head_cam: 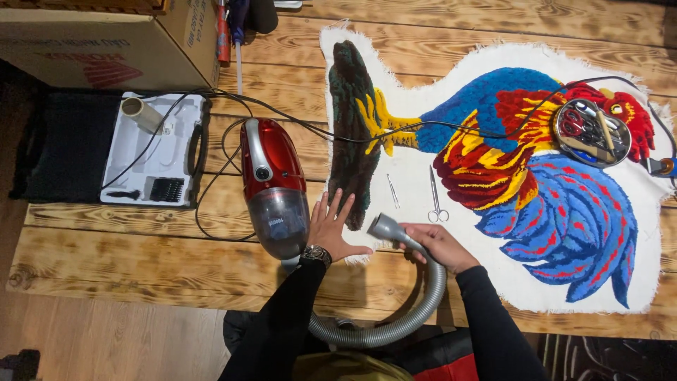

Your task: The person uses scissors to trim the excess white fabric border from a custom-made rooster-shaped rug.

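Left hand [331, 229] flat, fingers spread, on tufted rooster rug [493, 162]; right hand [437, 243] fingers closed around grey vacuum hose [405, 240]; red vacuum [271, 187] beside

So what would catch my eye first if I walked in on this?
The big tufted rooster rug, blue, red and yellow, spread over the right of the wooden table. Next, the red vacuum left of it, its grey hose looping to the right hand, which holds the nozzle near the rug's edge. The left hand lies flat beside it.
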